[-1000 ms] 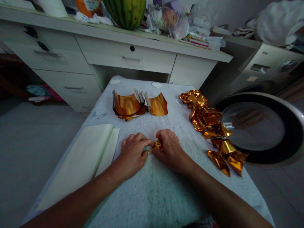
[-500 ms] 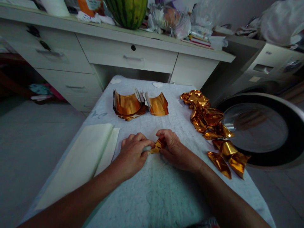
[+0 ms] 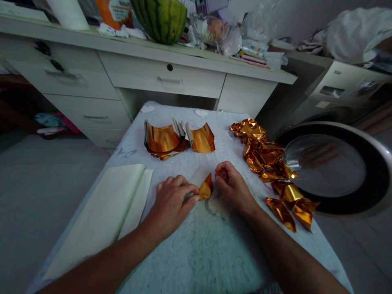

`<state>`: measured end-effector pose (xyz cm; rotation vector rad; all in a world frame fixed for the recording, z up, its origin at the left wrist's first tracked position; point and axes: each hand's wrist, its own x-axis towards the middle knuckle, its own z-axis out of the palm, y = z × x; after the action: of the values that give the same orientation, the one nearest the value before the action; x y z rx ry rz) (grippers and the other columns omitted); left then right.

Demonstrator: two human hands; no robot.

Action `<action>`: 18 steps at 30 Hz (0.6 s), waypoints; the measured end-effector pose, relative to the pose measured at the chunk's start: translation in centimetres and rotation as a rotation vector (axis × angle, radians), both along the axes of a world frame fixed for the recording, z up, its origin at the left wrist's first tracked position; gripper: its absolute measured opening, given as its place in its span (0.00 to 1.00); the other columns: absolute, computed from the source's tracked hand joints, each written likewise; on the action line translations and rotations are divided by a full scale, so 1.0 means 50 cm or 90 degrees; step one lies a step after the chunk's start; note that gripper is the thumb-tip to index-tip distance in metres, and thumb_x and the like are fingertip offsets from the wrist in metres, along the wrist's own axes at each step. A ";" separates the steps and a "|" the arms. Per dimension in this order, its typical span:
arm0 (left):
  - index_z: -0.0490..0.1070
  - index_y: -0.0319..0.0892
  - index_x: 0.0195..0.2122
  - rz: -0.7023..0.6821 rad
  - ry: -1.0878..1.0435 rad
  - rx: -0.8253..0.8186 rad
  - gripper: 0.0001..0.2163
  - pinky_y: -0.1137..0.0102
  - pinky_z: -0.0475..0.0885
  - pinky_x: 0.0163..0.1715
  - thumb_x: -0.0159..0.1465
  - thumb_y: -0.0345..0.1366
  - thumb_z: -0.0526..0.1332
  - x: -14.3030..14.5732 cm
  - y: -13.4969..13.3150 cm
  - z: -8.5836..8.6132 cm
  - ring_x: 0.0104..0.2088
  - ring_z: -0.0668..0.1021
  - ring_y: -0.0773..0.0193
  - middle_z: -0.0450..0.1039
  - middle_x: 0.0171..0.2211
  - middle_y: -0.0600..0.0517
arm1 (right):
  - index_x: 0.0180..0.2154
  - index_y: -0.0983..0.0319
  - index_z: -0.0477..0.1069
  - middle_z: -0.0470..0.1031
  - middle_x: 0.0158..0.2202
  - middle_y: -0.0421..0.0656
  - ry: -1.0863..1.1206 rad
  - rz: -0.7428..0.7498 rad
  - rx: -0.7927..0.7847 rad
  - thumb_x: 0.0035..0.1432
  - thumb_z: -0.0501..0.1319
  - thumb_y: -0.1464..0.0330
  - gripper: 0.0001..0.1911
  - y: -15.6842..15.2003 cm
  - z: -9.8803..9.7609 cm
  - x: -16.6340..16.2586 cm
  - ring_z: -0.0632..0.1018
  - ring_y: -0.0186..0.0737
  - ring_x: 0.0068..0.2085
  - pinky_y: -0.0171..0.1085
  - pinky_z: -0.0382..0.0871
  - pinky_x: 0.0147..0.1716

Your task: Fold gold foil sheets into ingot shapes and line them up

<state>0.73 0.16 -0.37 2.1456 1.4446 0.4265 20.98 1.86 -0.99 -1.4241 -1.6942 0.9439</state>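
Note:
My left hand (image 3: pixel 176 200) pinches the left end of a small folded piece of gold foil paper (image 3: pixel 206 188) between thumb and fingers. A pale translucent sheet (image 3: pixel 198 174) shows just behind the foil. To the right, my right hand (image 3: pixel 232 185) is apart from the foil, its fingers curled with the thumb near them; whether anything small is in them I cannot tell. Two curved stacks of gold foil sheets (image 3: pixel 163 139) lie beyond the hands. Several folded gold foil pieces (image 3: pixel 265 155) form a line along the table's right side.
Folded cream paper (image 3: pixel 101 208) lies on the left of the cloth-covered table (image 3: pixel 232 253). Behind stands a white drawer desk (image 3: pixel 196 83) bearing a watermelon (image 3: pixel 161 20) and a glass bowl (image 3: pixel 211 28). A washing machine's round door (image 3: pixel 379 163) hangs open close by the right edge.
My right hand has let go of the foil and moved slightly right. The foil's right end now stands up as a pointed fold. My left hand keeps its pinch.

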 end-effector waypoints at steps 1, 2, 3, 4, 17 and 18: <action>0.78 0.51 0.40 0.000 0.001 0.008 0.08 0.58 0.60 0.44 0.65 0.36 0.59 0.002 0.000 -0.001 0.44 0.71 0.55 0.73 0.39 0.52 | 0.39 0.60 0.63 0.68 0.33 0.41 -0.054 -0.041 0.045 0.57 0.53 0.72 0.06 0.004 -0.005 0.002 0.71 0.39 0.35 0.40 0.67 0.36; 0.78 0.51 0.40 -0.001 0.002 0.015 0.07 0.58 0.60 0.44 0.65 0.35 0.60 0.003 0.000 -0.003 0.44 0.71 0.55 0.73 0.39 0.52 | 0.40 0.61 0.65 0.70 0.36 0.44 -0.114 -0.065 0.088 0.57 0.54 0.72 0.07 0.008 -0.010 0.003 0.71 0.42 0.38 0.43 0.67 0.40; 0.78 0.51 0.40 -0.002 0.002 0.022 0.07 0.58 0.60 0.44 0.65 0.34 0.60 0.004 0.001 -0.005 0.44 0.71 0.55 0.73 0.39 0.52 | 0.41 0.61 0.67 0.70 0.40 0.47 -0.177 -0.072 0.119 0.57 0.56 0.71 0.08 0.010 -0.014 0.003 0.70 0.45 0.42 0.46 0.66 0.45; 0.77 0.51 0.39 -0.003 0.002 0.029 0.07 0.58 0.60 0.43 0.64 0.34 0.60 0.006 0.001 -0.008 0.44 0.71 0.55 0.73 0.38 0.52 | 0.42 0.62 0.69 0.70 0.42 0.48 -0.233 -0.072 0.129 0.58 0.58 0.70 0.09 0.011 -0.016 0.003 0.69 0.47 0.45 0.48 0.64 0.47; 0.62 0.45 0.56 0.086 -0.011 0.148 0.24 0.52 0.62 0.51 0.59 0.35 0.64 0.008 0.001 -0.035 0.54 0.67 0.47 0.68 0.53 0.45 | 0.37 0.60 0.67 0.71 0.37 0.42 -0.210 -0.019 0.056 0.53 0.63 0.75 0.09 0.006 0.000 -0.011 0.70 0.43 0.40 0.41 0.64 0.41; 0.59 0.44 0.59 0.083 -0.017 0.154 0.27 0.51 0.61 0.53 0.59 0.34 0.64 0.008 0.000 -0.038 0.55 0.66 0.47 0.68 0.55 0.45 | 0.38 0.60 0.66 0.71 0.34 0.40 -0.154 -0.005 0.035 0.54 0.61 0.75 0.09 0.005 0.000 -0.011 0.71 0.40 0.36 0.39 0.64 0.37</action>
<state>1.15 0.18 -2.27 2.2261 1.5931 0.7086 20.42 2.10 -1.01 -1.5571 -1.8721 0.7390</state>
